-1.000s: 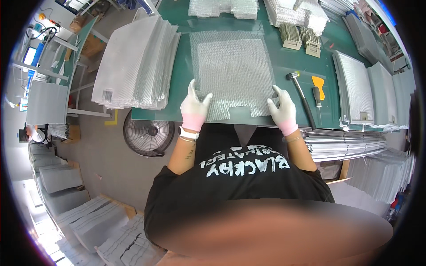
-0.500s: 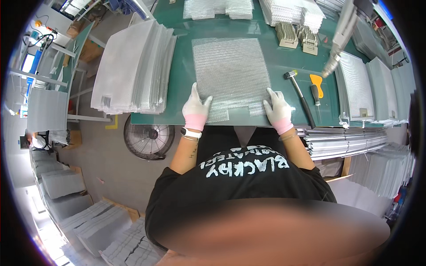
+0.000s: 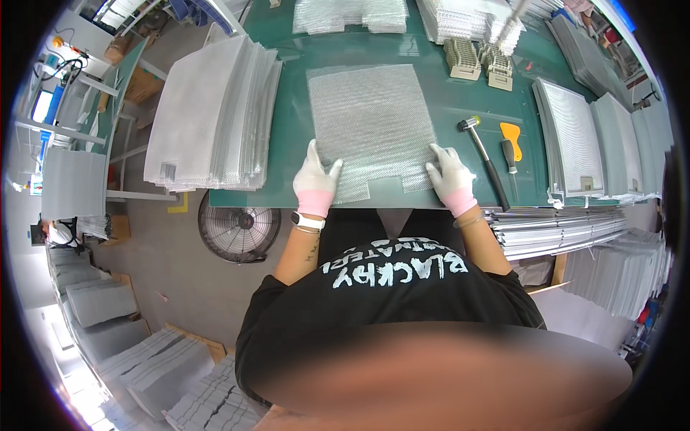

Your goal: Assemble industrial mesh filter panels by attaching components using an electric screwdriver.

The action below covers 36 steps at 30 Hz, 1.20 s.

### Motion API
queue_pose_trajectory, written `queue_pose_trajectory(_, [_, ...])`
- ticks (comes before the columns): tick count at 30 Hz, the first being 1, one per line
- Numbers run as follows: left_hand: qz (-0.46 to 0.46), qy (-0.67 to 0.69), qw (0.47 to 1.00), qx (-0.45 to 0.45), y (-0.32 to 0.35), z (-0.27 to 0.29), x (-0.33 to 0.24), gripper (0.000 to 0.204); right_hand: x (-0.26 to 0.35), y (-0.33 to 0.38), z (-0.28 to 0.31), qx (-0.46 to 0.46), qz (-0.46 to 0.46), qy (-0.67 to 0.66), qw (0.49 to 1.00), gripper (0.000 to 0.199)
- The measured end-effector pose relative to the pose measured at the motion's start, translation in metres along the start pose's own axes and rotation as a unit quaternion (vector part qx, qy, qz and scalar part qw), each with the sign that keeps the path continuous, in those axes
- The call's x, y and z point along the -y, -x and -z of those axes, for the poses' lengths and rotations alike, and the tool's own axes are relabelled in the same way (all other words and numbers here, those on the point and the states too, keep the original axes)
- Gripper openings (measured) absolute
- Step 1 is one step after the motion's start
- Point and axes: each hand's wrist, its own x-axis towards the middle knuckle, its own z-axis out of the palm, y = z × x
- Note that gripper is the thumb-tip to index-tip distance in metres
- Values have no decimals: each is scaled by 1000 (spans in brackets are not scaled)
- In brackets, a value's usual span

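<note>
A silver mesh sheet [image 3: 374,115] with a rectangular notch in its near edge lies on the green table in front of me. My left hand [image 3: 315,178], in a white glove with a pink cuff, holds its near left edge, thumb toward the sheet and fingers along the side. On the opposite side my right hand [image 3: 451,178], gloved alike, holds the near right edge. To the right of that hand lie a hammer [image 3: 486,164] with a black handle, a yellow scraper [image 3: 509,132] and a grey-handled screwdriver [image 3: 509,155].
A tall stack of mesh sheets [image 3: 208,115] stands at the table's left. Further stacks [image 3: 350,16] sit at the far edge, with beige slotted blocks [image 3: 462,59] nearby. Framed panels [image 3: 568,140] lean at the right. A floor fan [image 3: 241,230] stands below left.
The silver rod-like tool hanging at upper right has swung up and away from the scraper. My hands keep their places at the sheet's edges; the view has shifted slightly.
</note>
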Motion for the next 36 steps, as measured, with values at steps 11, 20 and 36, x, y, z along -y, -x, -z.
queue_pose_trajectory(11, [13, -21, 999, 21, -4, 2, -3, 80, 8, -2, 4, 17, -21, 27, 999, 45])
queue_pose_trajectory(20, [-133, -135, 970, 152, -38, 8, 25, 80, -7, -144, 81, 59, 36, -78, 995, 38])
queue_pose_trajectory(36, [-174, -174, 956, 159, -44, 4, 23, 75, -55, -362, 166, -322, -46, -25, 945, 89])
